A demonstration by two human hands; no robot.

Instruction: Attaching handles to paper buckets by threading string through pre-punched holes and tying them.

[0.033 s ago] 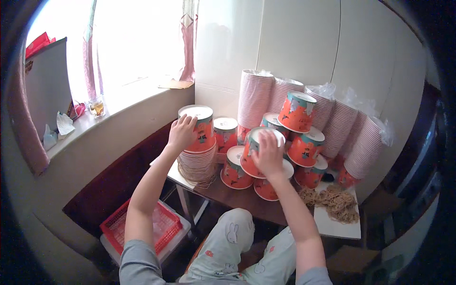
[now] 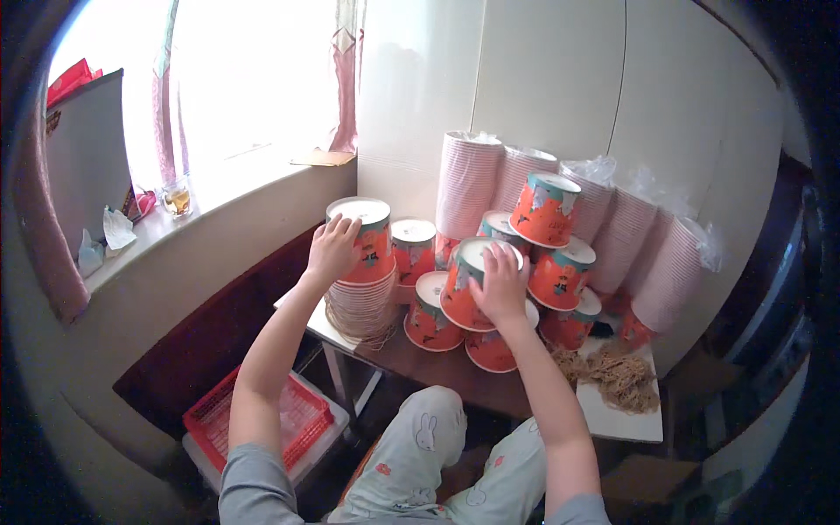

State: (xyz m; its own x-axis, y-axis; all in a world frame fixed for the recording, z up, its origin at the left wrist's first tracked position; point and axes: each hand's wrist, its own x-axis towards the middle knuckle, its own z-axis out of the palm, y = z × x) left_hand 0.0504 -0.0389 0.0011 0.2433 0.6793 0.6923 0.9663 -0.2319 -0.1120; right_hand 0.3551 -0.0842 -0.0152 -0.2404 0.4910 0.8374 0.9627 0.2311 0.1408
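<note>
My left hand grips the side and rim of an orange paper bucket with a white lid, which stands on a stack of white lids at the table's left end. My right hand lies over the top of a tilted orange bucket at the front of a heap of similar lidded buckets. One more bucket sits on top of the heap. Both forearms reach up from the lower edge.
Tall sleeves of nested pink-white cups lean on the wall behind the heap. A tangle of rubber bands lies on a white board at the right. The brown table stands over a red basket. A glass rests on the window sill.
</note>
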